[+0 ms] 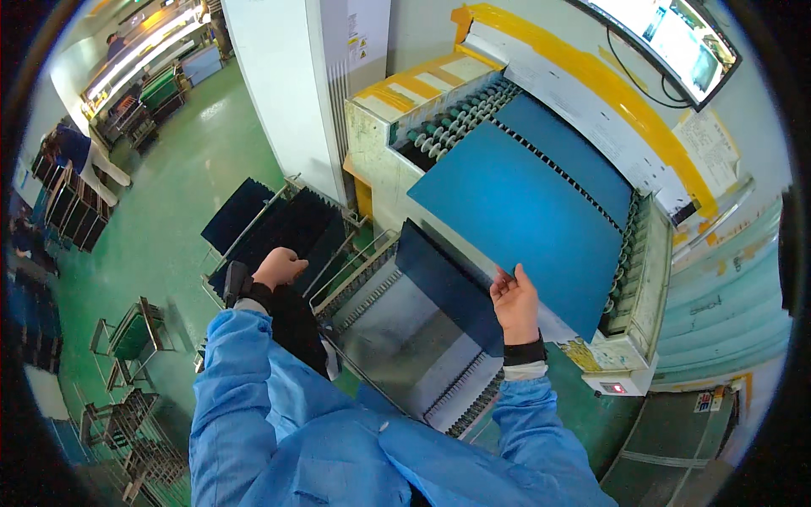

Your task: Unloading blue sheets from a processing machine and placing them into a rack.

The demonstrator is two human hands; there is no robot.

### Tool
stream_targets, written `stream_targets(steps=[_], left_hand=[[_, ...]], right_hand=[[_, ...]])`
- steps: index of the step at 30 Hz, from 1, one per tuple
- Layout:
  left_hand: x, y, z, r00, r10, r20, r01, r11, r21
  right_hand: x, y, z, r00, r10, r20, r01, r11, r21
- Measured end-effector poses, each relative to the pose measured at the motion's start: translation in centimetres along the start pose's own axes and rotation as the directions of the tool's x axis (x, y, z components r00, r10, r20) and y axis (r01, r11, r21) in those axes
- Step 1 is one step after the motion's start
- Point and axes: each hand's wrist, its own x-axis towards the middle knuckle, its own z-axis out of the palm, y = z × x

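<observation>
Blue panel (pixel 507 207): from where I'm standing, it is lying at one o'clock on the conveyor machine (pixel 380 127), its near edge reaching out over the front; I can't tell whether it is resting flat or lifting slightly.
Second panel (pixel 583 165): it is sitting just beyond, also at one o'clock, partly hidden behind the first.
Right hand (pixel 516 308): between one and two o'clock, I'm keeping it half-curled at that near edge, thumb standing apart from the fingers; I can't tell whether I'm gripping or only touching.
Left hand (pixel 277 269): at eleven o'clock, I'm holding it loosely curled and narrow beside the dark panels (pixel 296 220); no panel is showing in it, but the palm is facing away from view.
Slotted rack (pixel 359 279): it is standing at twelve o'clock, with a dark sheet (pixel 448 287) leaning along its far side.
Slip risk: with only one hand near the edge, the panel could be swinging or sliding off if my hold is uneven, its corner scraping the sheet below.
Bump risk: if the rollers (pixel 435 135) are turning, which I can't tell, the second panel could be nudging the first.
Surface risk: bare fingertips could be leaving smudges.
Hard to see: the blue panel's underside is hiding, my sleeves are covering the rack's lower end, and the wall screen (pixel 676 46) is running out of view at one o'clock.
</observation>
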Motion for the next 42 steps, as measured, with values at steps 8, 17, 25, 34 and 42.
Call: stream_targets(steps=[8, 17, 25, 34, 42], left_hand=[[0.5, -1.8, 0.3, 1.000, -0.004, 0.001, 0.004, 1.000, -0.026], [1.3, -1.7, 1.2, 0.997, 0.078, -0.016, -0.077, 0.996, 0.053], [1.0, -2.5, -0.1, 0.999, 0.028, -0.030, -0.021, 0.980, 0.196], [0.8, -3.2, 1.0, 0.995, -0.003, -0.095, 0.023, 0.979, 0.203], [0.4, -1.4, 1.0, 0.993, -0.096, -0.069, 0.108, 0.974, 0.198]], right_hand=[[0.5, -0.1, 0.0, 0.999, 0.027, 0.020, -0.027, 1.000, 0.016], [0.2, -0.3, 0.8, 0.997, 0.054, 0.048, -0.050, 0.996, -0.075], [3.8, 5.6, -5.1, 0.824, -0.250, 0.509, 0.505, -0.083, -0.859], [3.4, 7.1, -6.5, 0.802, -0.147, 0.580, 0.500, -0.368, -0.784], [3.1, 7.6, -5.9, 0.899, -0.103, 0.426, 0.333, -0.471, -0.817]])
